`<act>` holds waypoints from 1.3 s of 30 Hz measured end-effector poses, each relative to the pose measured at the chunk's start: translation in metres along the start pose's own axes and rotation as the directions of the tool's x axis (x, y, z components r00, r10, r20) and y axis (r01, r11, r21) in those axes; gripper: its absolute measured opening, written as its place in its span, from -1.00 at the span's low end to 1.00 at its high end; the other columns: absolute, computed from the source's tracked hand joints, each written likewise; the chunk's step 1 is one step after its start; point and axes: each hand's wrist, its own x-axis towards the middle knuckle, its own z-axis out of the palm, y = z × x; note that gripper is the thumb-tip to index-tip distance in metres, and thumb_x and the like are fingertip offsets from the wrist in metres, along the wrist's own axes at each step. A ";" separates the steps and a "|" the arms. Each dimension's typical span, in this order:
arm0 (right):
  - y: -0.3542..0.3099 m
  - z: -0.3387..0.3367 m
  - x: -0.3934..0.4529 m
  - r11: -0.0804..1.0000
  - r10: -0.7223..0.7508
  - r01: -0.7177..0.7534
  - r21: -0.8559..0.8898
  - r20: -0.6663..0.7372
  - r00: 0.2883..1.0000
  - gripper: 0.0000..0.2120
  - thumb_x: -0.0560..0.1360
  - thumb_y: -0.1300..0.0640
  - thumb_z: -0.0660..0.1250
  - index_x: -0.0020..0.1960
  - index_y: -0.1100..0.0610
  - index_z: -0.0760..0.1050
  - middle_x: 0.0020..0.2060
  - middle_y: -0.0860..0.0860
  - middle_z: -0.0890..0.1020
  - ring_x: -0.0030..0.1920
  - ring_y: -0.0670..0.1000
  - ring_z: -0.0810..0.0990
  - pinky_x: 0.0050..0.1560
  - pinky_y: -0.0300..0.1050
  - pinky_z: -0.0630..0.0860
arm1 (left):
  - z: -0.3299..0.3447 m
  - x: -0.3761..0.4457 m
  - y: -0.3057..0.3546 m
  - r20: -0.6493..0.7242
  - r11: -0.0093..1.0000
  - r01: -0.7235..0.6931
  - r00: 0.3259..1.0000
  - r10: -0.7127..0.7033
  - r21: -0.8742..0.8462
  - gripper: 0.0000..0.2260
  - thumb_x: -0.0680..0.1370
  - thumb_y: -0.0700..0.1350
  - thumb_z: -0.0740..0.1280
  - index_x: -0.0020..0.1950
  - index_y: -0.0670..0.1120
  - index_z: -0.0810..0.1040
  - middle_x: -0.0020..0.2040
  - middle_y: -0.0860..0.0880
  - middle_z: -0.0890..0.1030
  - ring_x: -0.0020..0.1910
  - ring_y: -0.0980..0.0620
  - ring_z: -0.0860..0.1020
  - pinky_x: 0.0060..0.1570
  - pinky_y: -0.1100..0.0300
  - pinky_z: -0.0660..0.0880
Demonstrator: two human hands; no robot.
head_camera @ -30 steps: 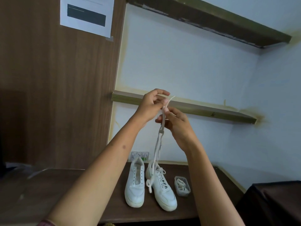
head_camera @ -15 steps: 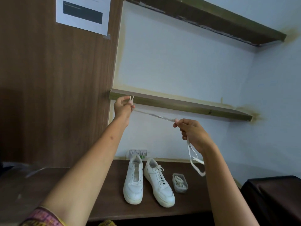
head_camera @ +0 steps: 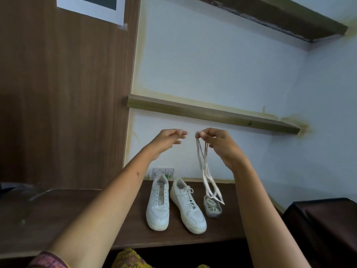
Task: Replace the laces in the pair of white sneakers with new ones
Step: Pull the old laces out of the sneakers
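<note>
Left sneaker (head_camera: 158, 205): white, unlaced, eyelets bare, upright on desk (head_camera: 77, 219), toe toward camera. Right sneaker (head_camera: 188, 206): white, laced, just right of left sneaker, toe angled right. Box (head_camera: 212, 208): clear, small, just right of right sneaker, laces coiled inside. Lace (head_camera: 206, 175): off-white, hanging in loops above box.

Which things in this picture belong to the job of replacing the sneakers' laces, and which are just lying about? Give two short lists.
Belonging to the job:
- unlaced sneaker
- laced sneaker
- lace hanging from the right hand
- small clear container holding more laces
- left hand, holding nothing

Just lying about:
- paper sheet on the wooden panel
- wall socket
- lower shelf
- dark cloth
</note>
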 end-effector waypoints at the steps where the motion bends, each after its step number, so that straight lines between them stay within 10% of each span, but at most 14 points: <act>1: 0.002 0.003 0.002 1.000 0.000 0.000 -0.021 0.002 1.000 -0.83 0.61 0.14 0.30 -0.06 0.14 0.64 -0.01 0.04 0.68 0.01 -0.06 0.57 -0.02 -0.26 0.39 | 0.008 -0.005 0.005 0.098 0.998 -0.015 0.995 0.021 -0.058 -0.67 0.66 0.14 0.13 0.22 0.02 0.58 0.20 0.05 0.62 0.19 0.06 0.58 0.30 0.07 0.41; 4: 0.010 0.012 0.003 0.999 0.013 -0.013 -0.037 0.000 1.000 -0.85 0.58 0.12 0.34 -0.08 0.11 0.67 -0.14 0.03 0.72 -0.08 -0.04 0.67 -0.05 -0.23 0.44 | 0.029 -0.014 0.010 0.331 0.957 0.072 0.943 0.027 -0.281 -0.56 0.63 0.24 0.01 0.01 -0.01 0.55 -0.06 0.05 0.65 0.16 -0.01 0.60 0.28 0.03 0.43; 8: 0.023 0.017 0.004 0.999 0.020 -0.018 0.029 -0.084 0.996 -0.82 0.60 0.15 0.31 -0.13 0.15 0.63 -0.20 -0.01 0.66 -0.18 -0.14 0.62 -0.14 -0.33 0.43 | 0.044 -0.017 -0.012 0.435 0.942 0.153 0.900 -0.007 -0.300 -0.57 0.64 0.17 0.05 0.25 -0.10 0.47 -0.33 0.00 0.42 -0.20 0.01 0.58 0.11 0.07 0.50; 12: 0.036 0.009 0.003 0.986 0.094 -0.058 0.155 -0.242 0.966 -0.77 0.63 0.19 0.26 -0.16 0.05 0.60 -0.12 -0.09 0.62 -0.04 -0.12 0.52 0.01 -0.24 0.40 | 0.038 -0.017 -0.046 0.323 0.926 0.176 0.944 -0.064 -0.333 -0.71 0.66 0.08 0.12 -0.11 -0.10 0.43 -0.35 0.06 0.32 -0.38 0.12 0.39 0.27 -0.08 0.44; 19: 0.106 0.040 -0.011 0.921 0.315 -0.279 0.271 -0.102 0.944 -0.81 0.63 0.16 0.25 -0.03 0.13 0.62 -0.15 -0.11 0.64 -0.09 -0.12 0.51 -0.09 -0.18 0.45 | 0.026 -0.010 -0.102 0.078 0.693 0.096 0.995 -0.057 -0.714 -0.67 0.68 0.07 0.06 -0.19 -0.06 0.36 0.21 -0.15 0.61 0.16 -0.17 0.62 0.26 -0.08 0.43; 23: 0.153 0.084 -0.023 0.872 0.384 -0.397 0.288 0.101 0.918 -0.84 0.59 0.18 0.31 -0.07 0.13 0.67 -0.03 0.18 0.69 -0.03 0.02 0.59 -0.01 -0.11 0.49 | 0.042 -0.002 -0.136 -0.061 0.526 0.075 0.970 -0.236 -0.847 -0.69 0.67 0.10 0.07 -0.18 -0.05 0.34 -0.36 0.00 0.50 -0.30 0.00 0.52 -0.11 0.01 0.53; 26: 0.187 0.104 -0.026 0.845 0.424 -0.453 0.283 0.161 0.891 -0.88 0.57 0.15 0.34 -0.05 0.06 0.66 -0.02 0.05 0.69 -0.03 -0.02 0.54 0.00 -0.12 0.45 | 0.048 0.006 -0.170 -0.288 0.805 0.168 0.876 -0.386 -0.569 -0.70 0.67 0.13 0.05 -0.07 -0.06 0.36 -0.31 0.00 0.39 -0.40 0.12 0.38 -0.42 0.25 0.40; 29: 0.218 0.106 -0.029 0.813 0.498 -0.486 0.321 0.049 0.866 -0.88 0.58 0.20 0.33 0.01 0.18 0.64 -0.08 0.02 0.65 -0.11 -0.01 0.56 -0.11 -0.20 0.46 | 0.035 0.017 -0.220 -0.404 0.911 0.344 0.818 -0.410 -0.228 -0.58 0.67 0.16 -0.01 0.21 -0.16 0.35 0.14 -0.27 0.53 0.13 -0.21 0.56 0.02 -0.06 0.55; 39: 0.311 0.098 -0.042 0.856 0.486 -0.508 -0.101 -0.178 0.855 -0.91 0.55 0.17 0.34 -0.08 0.06 0.62 -0.06 -0.03 0.64 -0.01 -0.10 0.58 -0.10 -0.40 0.41 | 0.002 0.032 -0.345 -0.431 0.543 0.617 0.787 -0.443 0.570 -0.79 0.60 -0.30 0.17 0.21 -0.24 0.46 0.27 -0.28 0.50 0.29 -0.26 0.45 0.24 -0.01 0.33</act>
